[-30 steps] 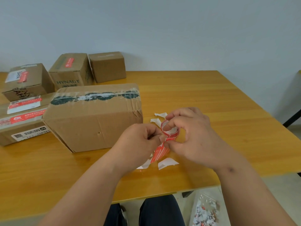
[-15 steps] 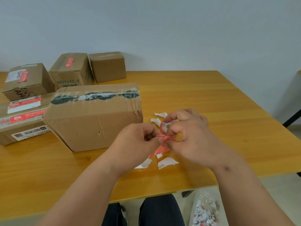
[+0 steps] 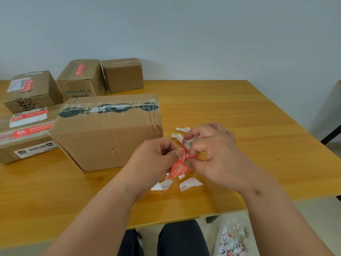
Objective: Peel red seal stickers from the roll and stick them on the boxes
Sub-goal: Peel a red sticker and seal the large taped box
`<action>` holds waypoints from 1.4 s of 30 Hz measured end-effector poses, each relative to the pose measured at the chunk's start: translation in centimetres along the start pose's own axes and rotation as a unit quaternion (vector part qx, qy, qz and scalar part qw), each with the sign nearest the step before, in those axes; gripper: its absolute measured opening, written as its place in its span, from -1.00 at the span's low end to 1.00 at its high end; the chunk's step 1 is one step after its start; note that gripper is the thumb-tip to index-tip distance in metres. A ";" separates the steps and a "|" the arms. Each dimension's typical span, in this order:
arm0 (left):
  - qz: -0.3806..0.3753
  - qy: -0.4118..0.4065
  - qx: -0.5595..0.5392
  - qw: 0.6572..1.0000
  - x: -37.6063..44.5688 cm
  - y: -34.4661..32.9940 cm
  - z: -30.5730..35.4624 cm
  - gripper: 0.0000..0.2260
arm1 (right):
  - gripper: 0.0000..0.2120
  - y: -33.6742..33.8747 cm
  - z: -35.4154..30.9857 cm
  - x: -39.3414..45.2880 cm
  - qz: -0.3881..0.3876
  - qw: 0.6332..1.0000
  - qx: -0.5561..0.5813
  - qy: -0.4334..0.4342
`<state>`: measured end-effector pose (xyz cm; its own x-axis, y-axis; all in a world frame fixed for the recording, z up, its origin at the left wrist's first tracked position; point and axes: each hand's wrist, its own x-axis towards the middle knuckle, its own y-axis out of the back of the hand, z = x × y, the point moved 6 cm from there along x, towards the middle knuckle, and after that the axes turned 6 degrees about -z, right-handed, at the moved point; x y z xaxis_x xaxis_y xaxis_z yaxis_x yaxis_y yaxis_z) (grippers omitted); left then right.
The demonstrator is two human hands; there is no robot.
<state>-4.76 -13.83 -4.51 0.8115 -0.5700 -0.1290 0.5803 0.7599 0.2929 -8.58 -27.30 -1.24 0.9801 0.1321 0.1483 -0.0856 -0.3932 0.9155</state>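
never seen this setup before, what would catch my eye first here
Two hands meet at the table's near middle: the left hand pinches a red sticker while the right hand grips the sticker roll. Just left of them sits a big cardboard box with taped top, and white paper scraps lie beneath the hands.

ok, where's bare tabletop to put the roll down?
Bare wood on the table right of the big box and beyond the right hand, out to the right edge. Also the near-left strip in front of the boxes. Crowded: paper scraps under both hands, boxes at left.
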 end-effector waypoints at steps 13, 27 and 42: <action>0.005 -0.026 0.052 0.998 -0.2 0.3 0.6 -0.83 | -0.79 -0.3 0.1 0.6 -0.027 0.998 -0.045 -0.034; 0.021 -0.006 -0.043 0.999 0.1 0.4 -0.1 -0.86 | -0.80 0.2 -0.2 0.5 -0.003 0.999 -0.038 -0.023; 0.018 -0.008 0.045 0.999 -0.2 0.2 0.1 -0.88 | -0.78 0.0 0.3 0.7 -0.010 0.998 -0.044 -0.044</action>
<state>-4.82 -13.65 -4.33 0.8303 -0.5479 -0.1020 0.5413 0.7491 0.3819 -7.89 -27.50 -1.21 0.9934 0.0568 0.0993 -0.0771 -0.3095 0.9478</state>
